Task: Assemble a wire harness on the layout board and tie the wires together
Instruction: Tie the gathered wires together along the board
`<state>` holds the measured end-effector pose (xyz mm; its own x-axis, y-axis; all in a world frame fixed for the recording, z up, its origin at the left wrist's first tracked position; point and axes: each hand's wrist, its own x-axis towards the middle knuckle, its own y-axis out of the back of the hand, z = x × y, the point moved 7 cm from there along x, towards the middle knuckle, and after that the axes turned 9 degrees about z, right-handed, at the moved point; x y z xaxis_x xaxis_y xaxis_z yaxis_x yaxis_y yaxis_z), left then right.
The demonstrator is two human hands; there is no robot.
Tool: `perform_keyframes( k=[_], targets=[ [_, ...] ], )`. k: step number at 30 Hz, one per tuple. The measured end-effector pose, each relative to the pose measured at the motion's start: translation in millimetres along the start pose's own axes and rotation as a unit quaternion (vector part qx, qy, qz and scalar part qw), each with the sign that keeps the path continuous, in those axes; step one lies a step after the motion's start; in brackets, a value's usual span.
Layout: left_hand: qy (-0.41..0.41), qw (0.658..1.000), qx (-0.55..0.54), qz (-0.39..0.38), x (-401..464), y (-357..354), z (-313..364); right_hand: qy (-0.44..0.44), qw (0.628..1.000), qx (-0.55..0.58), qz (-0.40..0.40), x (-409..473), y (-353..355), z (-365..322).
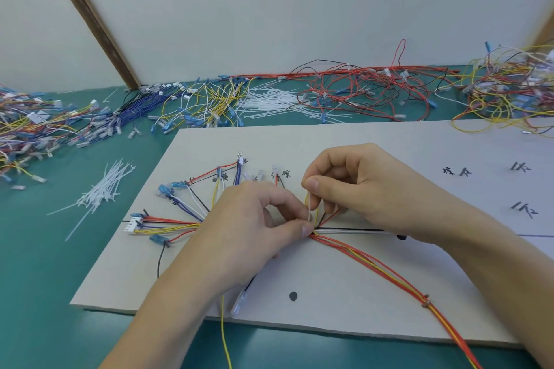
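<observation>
Basically both hands meet at the middle of the layout board [344, 272], a pale sheet lying on the green table [45, 278]. Left hand [248, 228] curls over the wire bundle [168, 226], thumb and forefinger pinching it where the strands converge. Right hand [356, 186] pinches the white cable tie [309, 213] between thumb and forefinger — tie stands roughly upright, its lower end at the bundle just beside the left thumb tip; other fingers curled.

Left of the hands the wires fan out to blue terminals [164, 189] and a white connector [134, 225]. Right of the hands red and yellow wires [386, 271] run toward the board's near edge, two small brown ties [425, 301] around them. Handwritten marks and black dots on the board.

Loose white cable ties [102, 192] piled on the table left of the board — more ties [275, 102] behind it, among heaps of coloured spare wires [374, 90] along the wall.
</observation>
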<state>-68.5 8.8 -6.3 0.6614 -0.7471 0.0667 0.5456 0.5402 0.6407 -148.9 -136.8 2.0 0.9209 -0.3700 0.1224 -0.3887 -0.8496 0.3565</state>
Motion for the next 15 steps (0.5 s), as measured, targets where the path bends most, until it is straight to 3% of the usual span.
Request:
perform_keyframes(
  k=[7, 15],
  targets=[
    [-0.014, 1.0, 0.009, 0.021, -2.1, 1.5, 1.2, -0.008, 0.999, 0.017, -0.03, -2.5, -0.9, -2.2],
    [-0.006, 0.999, 0.032, -0.002, 0.3, -0.2, 1.8, 0.052, 0.998, -0.041, 0.01, -0.4, -4.7, -12.1]
  ],
)
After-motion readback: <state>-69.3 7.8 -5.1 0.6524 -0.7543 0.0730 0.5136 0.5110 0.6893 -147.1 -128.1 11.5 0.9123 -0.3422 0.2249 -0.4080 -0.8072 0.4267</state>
